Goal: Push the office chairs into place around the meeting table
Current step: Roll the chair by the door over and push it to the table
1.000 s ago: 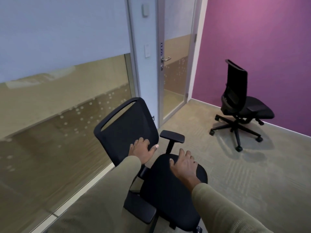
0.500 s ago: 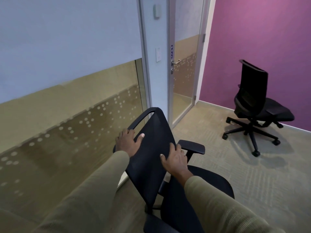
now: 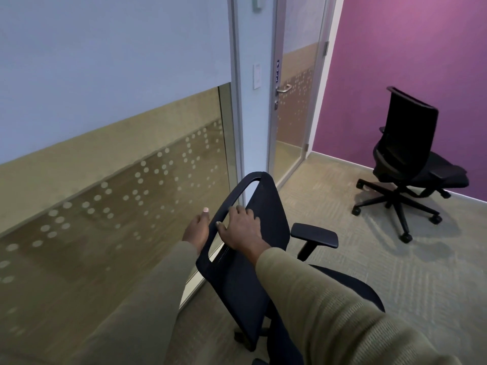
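A black mesh office chair (image 3: 263, 212) stands right in front of me, its backrest edge-on and leaning toward the glass wall. Its right armrest (image 3: 315, 234) sticks out to the right above the seat (image 3: 353, 288). My left hand (image 3: 196, 230) grips the outer side of the backrest's top frame, fingers hidden behind it. My right hand (image 3: 241, 230) lies on the mesh just below the top opening, with the thumb hooked over the frame. A second black office chair (image 3: 405, 159) stands apart by the purple wall. No meeting table is in view.
A frosted, dotted glass wall (image 3: 105, 206) runs close along the left of the near chair. A glass door (image 3: 292, 101) with a metal handle is shut ahead. The purple wall (image 3: 421, 48) closes the right side. Carpet (image 3: 369, 246) lies between the two chairs.
My right hand left the seat and went onto the backrest. Both hands slid up to its top frame, and the chair has swivelled so the backrest is edge-on to me.
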The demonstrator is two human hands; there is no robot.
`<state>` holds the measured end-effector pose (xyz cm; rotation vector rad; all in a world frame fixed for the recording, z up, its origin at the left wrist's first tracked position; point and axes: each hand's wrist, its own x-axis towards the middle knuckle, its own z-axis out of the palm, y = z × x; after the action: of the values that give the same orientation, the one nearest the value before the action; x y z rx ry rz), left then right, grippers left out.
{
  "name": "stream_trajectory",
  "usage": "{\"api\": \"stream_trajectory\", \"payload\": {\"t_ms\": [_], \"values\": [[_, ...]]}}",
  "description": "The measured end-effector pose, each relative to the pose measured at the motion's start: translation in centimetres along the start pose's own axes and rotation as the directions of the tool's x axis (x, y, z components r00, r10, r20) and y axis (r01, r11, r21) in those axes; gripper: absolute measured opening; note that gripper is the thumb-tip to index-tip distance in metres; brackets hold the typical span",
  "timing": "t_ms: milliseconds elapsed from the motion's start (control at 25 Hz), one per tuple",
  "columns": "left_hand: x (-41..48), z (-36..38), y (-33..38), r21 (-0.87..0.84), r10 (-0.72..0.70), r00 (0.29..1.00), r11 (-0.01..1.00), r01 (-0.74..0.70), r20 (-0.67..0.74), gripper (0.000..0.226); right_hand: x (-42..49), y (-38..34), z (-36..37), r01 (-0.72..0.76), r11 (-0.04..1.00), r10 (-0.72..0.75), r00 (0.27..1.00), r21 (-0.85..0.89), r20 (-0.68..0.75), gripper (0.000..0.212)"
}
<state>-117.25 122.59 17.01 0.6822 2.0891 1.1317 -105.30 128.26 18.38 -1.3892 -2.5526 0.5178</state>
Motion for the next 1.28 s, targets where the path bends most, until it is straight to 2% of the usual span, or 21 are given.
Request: {"api": "stream_trajectory", "payload": {"t_ms": [40, 160, 320, 480, 800, 1280], "values": [[0.2, 0.5, 0.1, -0.024, -0.021, 0.999, 0.999, 0.022, 0.029, 0.059, 0.7, -0.2, 0.2, -0.009, 1.0, 0.01, 0.999, -0.029, 0.039, 0.058], [0.7, 1.2, 0.6, 0.048, -0.068, 0.99, 0.997, 0.062, 0.121, 0.06, 1.3, 0.2, 1.0, -0.007, 0.988, 0.026, 0.992, -0.154, 0.12, 0.064], [1.4, 1.6, 0.9, 0.082, -0.099, 0.971, 0.993, 0.083, 0.218, 0.054, 0.5, 2.7, 2.0, 0.025, 0.973, -0.013, 0.998, -0.231, 0.054, 0.068], [1.0, 2.8, 1.5, 0.061, -0.103, 0.968, 0.994, 0.091, 0.229, 0.052, -0.4, 4.8, 1.6, 0.032, 0.978, -0.03, 0.999, -0.206, 0.013, 0.07], [-2.2, 8.2, 2.4, 0.026, -0.097, 0.955, 0.995, 0.094, 0.281, 0.051, -2.8, 10.2, 0.4, -0.026, 0.996, 0.03, 0.998, -0.083, 0.047, 0.067], [-10.1, 19.7, 5.4, -0.013, -0.014, 0.939, 1.0, 0.02, 0.344, 0.041, -7.3, 20.8, -3.8, -0.255, 0.957, 0.252, 0.967, 0.138, 0.039, 0.069]]}}
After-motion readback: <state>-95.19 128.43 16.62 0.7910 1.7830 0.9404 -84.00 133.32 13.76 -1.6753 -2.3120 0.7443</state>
